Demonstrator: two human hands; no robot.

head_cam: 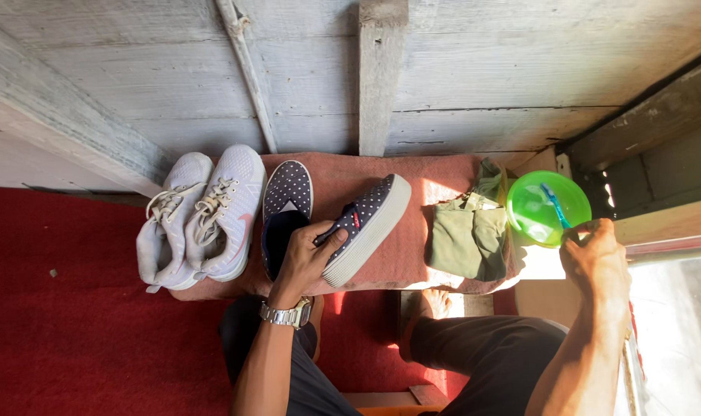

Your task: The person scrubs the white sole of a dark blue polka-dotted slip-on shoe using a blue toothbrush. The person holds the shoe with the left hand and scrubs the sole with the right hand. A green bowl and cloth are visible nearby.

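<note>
Two hands: both belong to the person wearing the camera, who looks straight down at a low bench.
Left hand (308, 254): closed around the side of a dark blue polka-dot slip-on shoe (366, 225), thumb on top, tilting the shoe onto its edge so the pale sole faces 4 o'clock; a metal wristwatch (287, 314) sits on the wrist.
Right hand (595, 258): at 3 o'clock of the scene, fingertips pinched on the near end of a blue toothbrush (554, 204), right at the bowl's near rim.
Green bowl (547, 206): round, translucent plastic, at the bench's right end in bright sun; the toothbrush lies inside it, pointing toward 11 o'clock.
Second dotted shoe (286, 212): flat on the bench, just beside the held shoe at its 9 o'clock, toe toward 12 o'clock.
White sneakers (200, 219): a laced pair, side by side at the bench's left end.
Olive cloth (470, 231): folded, between the held shoe and the bowl.
Bench cover (435, 173): a faded red towel under all the items.
Red carpet (73, 308): covers the floor at 8 o'clock.
Wooden wall (481, 69): grey weathered planks at 12 o'clock.
Legs: dark trousers at 6 o'clock, one bare foot (435, 302) showing below the bench.
</note>
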